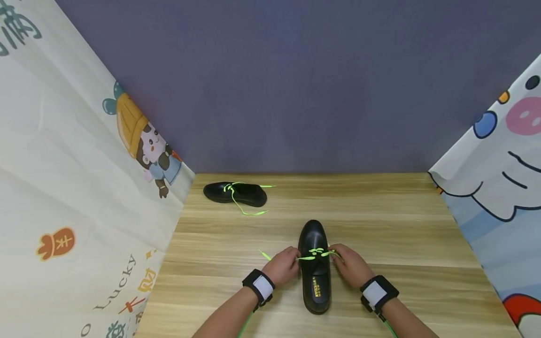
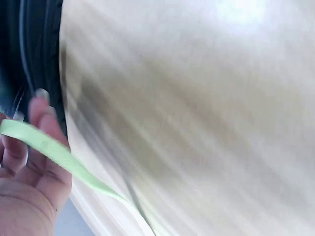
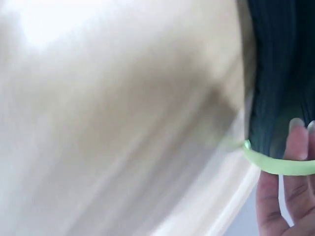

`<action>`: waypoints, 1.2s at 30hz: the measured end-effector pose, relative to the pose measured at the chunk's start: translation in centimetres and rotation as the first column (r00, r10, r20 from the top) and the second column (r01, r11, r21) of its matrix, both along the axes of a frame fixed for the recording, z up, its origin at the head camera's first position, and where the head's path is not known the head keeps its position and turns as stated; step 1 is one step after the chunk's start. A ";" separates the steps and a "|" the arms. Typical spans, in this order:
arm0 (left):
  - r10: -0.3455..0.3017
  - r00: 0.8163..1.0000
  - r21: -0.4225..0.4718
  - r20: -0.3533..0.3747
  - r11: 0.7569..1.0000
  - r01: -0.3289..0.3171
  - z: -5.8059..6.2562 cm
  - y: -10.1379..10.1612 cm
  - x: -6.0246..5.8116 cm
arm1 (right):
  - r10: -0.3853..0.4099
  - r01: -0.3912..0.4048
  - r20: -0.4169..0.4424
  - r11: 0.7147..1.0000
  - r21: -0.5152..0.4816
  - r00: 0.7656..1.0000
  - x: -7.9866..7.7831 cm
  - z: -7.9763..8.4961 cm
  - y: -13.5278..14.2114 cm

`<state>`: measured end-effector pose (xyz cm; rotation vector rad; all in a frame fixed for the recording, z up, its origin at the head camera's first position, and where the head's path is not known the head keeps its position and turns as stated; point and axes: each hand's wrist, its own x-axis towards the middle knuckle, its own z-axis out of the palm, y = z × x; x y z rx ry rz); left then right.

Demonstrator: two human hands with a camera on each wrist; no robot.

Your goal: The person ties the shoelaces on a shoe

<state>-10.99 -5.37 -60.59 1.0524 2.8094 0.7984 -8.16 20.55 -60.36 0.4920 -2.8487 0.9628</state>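
A pale wood-grain tabletop (image 1: 401,220) meets a plain grey-violet backdrop (image 1: 296,84) at its far edge and is flanked by a printed cloth on the left (image 1: 63,155) and another printed cloth on the right (image 1: 477,173). Near the middle of the front half stands a black shoe (image 1: 316,270), toe pointing away from the person, gold lettering (image 1: 316,287) visible on its insole. A bright green lace (image 2: 54,150) is threaded through the eyelets. The left hand (image 1: 282,267), beside the shoe's left flank, grips one part of the lace between bent fingers; a loose tip projects beyond the hand on its outer side. The right hand (image 1: 351,266), at the opposite flank, likewise pinches the lace, which crosses its fingers as a flat band in the right wrist view. Whether the fingertips touch the leather cannot be told. Each wrist carries a black strap with a pale patch. Farther back and to the left, near the backdrop, lies a second black shoe (image 1: 249,193), toe to the left, its green lace (image 1: 255,214) trailing loosely onto the wood.
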 end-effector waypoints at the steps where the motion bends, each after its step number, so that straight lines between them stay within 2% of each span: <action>1: 0.002 1.000 0.000 0.017 1.000 -0.002 0.2 -0.2 -0.2 | 0.008 -0.008 -0.009 1.000 0.007 1.000 -0.1 0.2 0.3; 6: -0.008 0.993 -0.026 0.119 1.000 0.011 1.3 -1.1 -1.2 | 0.083 -0.082 -0.021 0.996 0.045 0.996 -0.6 0.9 1.8; 9: -0.020 0.990 -0.035 0.141 0.999 0.025 1.7 -1.7 -1.8 | 0.121 -0.120 -0.017 0.992 0.045 0.992 -0.9 1.1 2.6; 15: -0.008 0.993 -0.042 0.118 0.999 0.013 2.8 -3.2 -2.8 | 0.129 -0.127 -0.037 0.991 0.030 0.991 -1.0 1.7 4.1; 23: 0.039 0.994 -0.043 0.099 0.998 -0.035 3.6 -5.5 -3.9 | 0.079 -0.079 0.013 0.996 0.035 0.997 -0.4 2.4 6.8; 26: 0.047 0.995 -0.060 0.093 0.997 -0.042 3.5 -6.2 -3.8 | 0.091 -0.091 -0.004 0.995 0.027 0.996 0.0 2.1 7.6; 32: 0.024 0.997 -0.075 0.077 0.997 -0.018 2.8 -6.7 -3.5 | 0.144 -0.143 -0.110 0.990 0.017 0.983 0.4 1.4 8.2; 36: 0.032 0.996 -0.072 0.080 0.997 -0.026 2.3 -6.9 -3.2 | 0.151 -0.151 -0.119 0.988 0.011 0.981 0.7 1.1 8.3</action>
